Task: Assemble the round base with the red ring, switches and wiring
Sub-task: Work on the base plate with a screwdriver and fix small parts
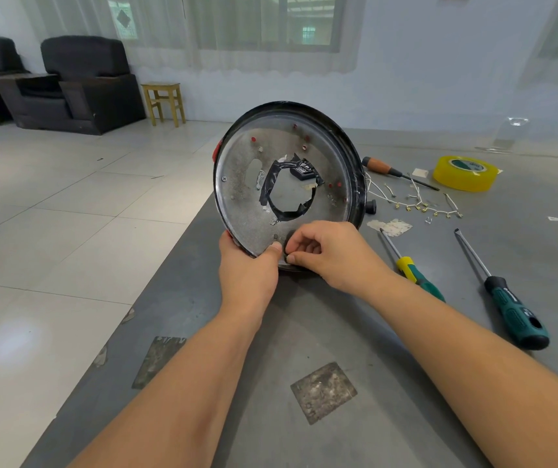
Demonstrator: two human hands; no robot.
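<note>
The round base (247, 201) stands tilted on its edge over the grey table (271, 366), its metal underside facing me. It has a black rim, a taped central hole and a bit of the red ring (216, 151) showing at the left edge. My left hand (249, 268) grips the base's lower rim, thumb on the metal plate. My right hand (325, 251) pinches a small black round part (287, 248) against the plate's lower edge. White wires with brass terminals (416, 202) lie loose on the table to the right.
To the right lie a wooden-handled screwdriver (392, 170), a yellow-green screwdriver (412, 268), a dark green screwdriver (507, 298) and a yellow tape roll (463, 173). The table's left edge runs diagonally by tiled floor. Armchairs and a stool stand far back left.
</note>
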